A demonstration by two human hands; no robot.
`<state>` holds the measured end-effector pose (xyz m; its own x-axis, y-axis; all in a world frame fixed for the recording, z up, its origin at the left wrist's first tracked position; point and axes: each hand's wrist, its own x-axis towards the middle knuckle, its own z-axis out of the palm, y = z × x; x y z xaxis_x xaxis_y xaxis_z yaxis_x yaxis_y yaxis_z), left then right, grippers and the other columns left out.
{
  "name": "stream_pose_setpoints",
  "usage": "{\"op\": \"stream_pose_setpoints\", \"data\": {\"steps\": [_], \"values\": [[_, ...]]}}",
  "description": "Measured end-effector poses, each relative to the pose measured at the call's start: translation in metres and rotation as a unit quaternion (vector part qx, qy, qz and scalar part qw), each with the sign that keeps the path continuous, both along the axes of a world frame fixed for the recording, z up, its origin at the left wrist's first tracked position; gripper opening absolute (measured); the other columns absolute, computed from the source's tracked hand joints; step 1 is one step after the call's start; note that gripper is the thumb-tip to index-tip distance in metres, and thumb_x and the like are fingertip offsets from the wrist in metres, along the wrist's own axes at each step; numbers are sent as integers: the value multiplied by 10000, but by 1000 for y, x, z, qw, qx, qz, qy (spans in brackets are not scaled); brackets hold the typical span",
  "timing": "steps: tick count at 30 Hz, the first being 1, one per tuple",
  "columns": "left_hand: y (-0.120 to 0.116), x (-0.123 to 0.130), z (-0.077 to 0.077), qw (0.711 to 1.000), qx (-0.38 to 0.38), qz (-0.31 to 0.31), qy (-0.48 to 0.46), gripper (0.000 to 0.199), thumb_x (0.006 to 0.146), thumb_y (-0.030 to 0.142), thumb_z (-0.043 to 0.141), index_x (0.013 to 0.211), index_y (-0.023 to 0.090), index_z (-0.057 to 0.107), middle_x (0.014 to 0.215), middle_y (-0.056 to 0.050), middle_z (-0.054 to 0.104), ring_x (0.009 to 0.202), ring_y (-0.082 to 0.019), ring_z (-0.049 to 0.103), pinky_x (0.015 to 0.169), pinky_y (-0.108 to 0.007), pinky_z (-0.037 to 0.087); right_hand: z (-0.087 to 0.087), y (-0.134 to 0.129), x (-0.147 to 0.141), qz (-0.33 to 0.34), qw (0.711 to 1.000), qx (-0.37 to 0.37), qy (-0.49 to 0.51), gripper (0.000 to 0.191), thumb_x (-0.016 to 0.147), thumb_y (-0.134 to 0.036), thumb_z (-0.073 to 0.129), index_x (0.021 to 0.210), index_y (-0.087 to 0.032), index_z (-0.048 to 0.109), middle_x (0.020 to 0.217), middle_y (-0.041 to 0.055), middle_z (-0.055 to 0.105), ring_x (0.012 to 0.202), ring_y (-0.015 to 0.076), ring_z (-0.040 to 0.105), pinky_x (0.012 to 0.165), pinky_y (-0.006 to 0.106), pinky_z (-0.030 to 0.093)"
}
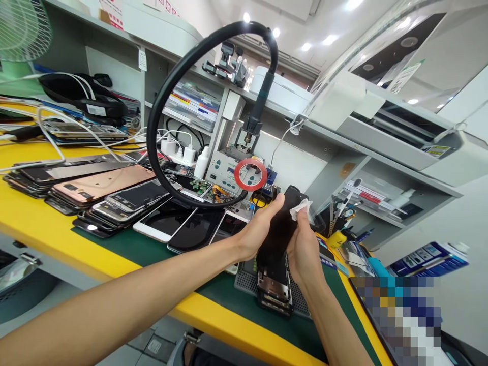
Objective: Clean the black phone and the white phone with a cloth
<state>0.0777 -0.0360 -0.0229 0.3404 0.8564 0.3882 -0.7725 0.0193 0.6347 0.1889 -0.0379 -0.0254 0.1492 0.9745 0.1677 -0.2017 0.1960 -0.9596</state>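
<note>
A black phone screen (281, 223) is held up, tilted, between my two hands. My left hand (261, 229) grips its left edge, thumb along the side. My right hand (305, 244) pinches a crumpled white wipe (301, 208) against the upper right of the screen, its other fingers partly hidden behind the panel. Just below the screen, a stack of phone parts (275, 295) lies on a grey perforated mat (244, 282). Several phones, such as a white-framed one (162, 219), lie left of my hands.
Stacks of phone screens (102, 185) cover the left of the yellow-edged table (229, 325). A black hose (152, 112) arches over the phones, near a red tape ring (250, 174). Tools (341, 213) stand at the right, beside a blue-and-white can (430, 259). A fan (25, 30) is upper left.
</note>
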Motion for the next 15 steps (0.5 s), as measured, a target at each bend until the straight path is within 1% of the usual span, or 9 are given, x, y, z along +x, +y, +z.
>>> {"op": "stream_pose_setpoints", "data": {"steps": [4, 6, 8, 10, 13, 15], "values": [[2, 3, -5, 1000, -12, -2, 23, 501, 922, 558, 553, 1156, 148, 720, 1073, -73, 752, 1196, -255, 602, 1154, -386, 297, 1, -4, -2, -10, 998, -21, -65, 557, 731, -588, 777, 1090, -165, 729, 1035, 56, 754, 1015, 288, 685, 792, 317, 561], [2, 4, -6, 999, -10, 5, 39, 536, 908, 594, 549, 1111, 135, 736, 1016, -82, 756, 1138, -264, 628, 1133, -398, 319, 1, -5, -2, -5, 997, -21, -70, 545, 714, -569, 798, 1065, -158, 731, 981, 56, 758, 958, 285, 694, 752, 314, 556], [1, 3, -5, 998, 3, 15, 65, 553, 907, 611, 536, 1124, 143, 733, 1039, -87, 748, 1126, -271, 626, 1102, -405, 351, 1, -5, 1, 7, 998, -28, -54, 541, 716, -596, 782, 1045, -169, 735, 942, 55, 759, 902, 279, 702, 714, 316, 553], [-2, 2, -4, 994, 29, 30, 101, 564, 914, 619, 513, 1175, 163, 717, 1124, -90, 726, 1168, -279, 599, 1082, -403, 366, 1, -4, 5, 22, 998, -39, -42, 558, 725, -647, 746, 1037, -185, 738, 930, 57, 759, 876, 277, 706, 700, 325, 554], [-5, 0, -1, 979, 89, 85, 163, 586, 939, 623, 448, 1247, 185, 687, 1233, -82, 687, 1220, -281, 560, 1060, -377, 372, 3, -3, 9, 39, 998, -39, -33, 601, 726, -701, 705, 1052, -197, 735, 983, 60, 758, 914, 283, 704, 725, 337, 559], [-7, -1, -1, 963, 124, 123, 206, 612, 956, 627, 388, 1258, 183, 682, 1226, -76, 690, 1188, -283, 576, 1017, -360, 397, 5, -3, 10, 38, 998, -39, -26, 633, 695, -715, 720, 1053, -194, 735, 1038, 66, 750, 945, 289, 698, 740, 337, 560]]}}
